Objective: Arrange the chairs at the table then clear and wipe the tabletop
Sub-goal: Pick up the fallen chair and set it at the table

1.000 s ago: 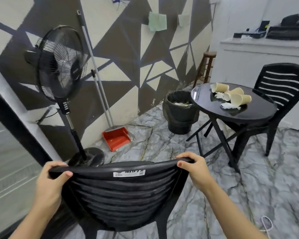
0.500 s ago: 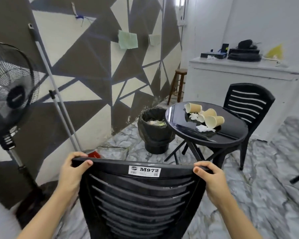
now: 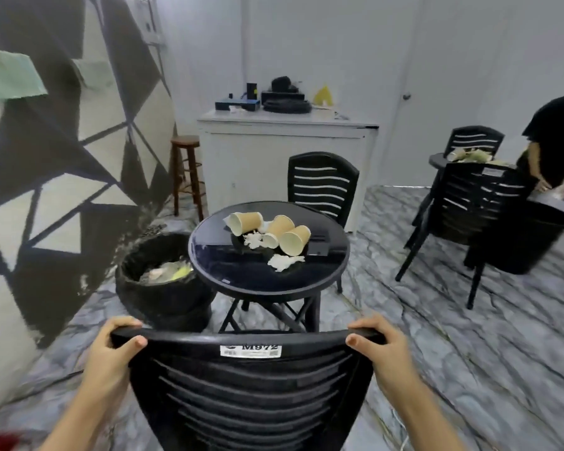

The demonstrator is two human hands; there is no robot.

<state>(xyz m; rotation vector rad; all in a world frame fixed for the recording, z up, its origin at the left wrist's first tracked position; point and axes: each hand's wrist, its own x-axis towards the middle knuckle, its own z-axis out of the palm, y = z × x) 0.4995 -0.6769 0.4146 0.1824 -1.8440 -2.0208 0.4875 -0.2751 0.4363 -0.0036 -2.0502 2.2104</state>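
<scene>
I hold a black slatted plastic chair (image 3: 251, 392) by the top rail of its backrest. My left hand (image 3: 111, 356) grips the left corner and my right hand (image 3: 383, 353) grips the right corner. Straight ahead stands a round black table (image 3: 241, 268). On it lie three tipped tan paper cups (image 3: 275, 231) and crumpled white napkins (image 3: 282, 262). A second black chair (image 3: 321, 187) faces the table from its far side.
A black trash bin (image 3: 163, 288) with rubbish sits left of the table by the patterned wall. A wooden stool (image 3: 186, 170) and a white counter (image 3: 287, 148) stand behind. At right are another table with chairs (image 3: 476, 203), a large black bin (image 3: 531, 236) and a person (image 3: 554, 141).
My view has swung right, away from the fan and dustpan. The chair in my hands now faces the table head-on, and the table looks nearer. Both hands keep their grip.
</scene>
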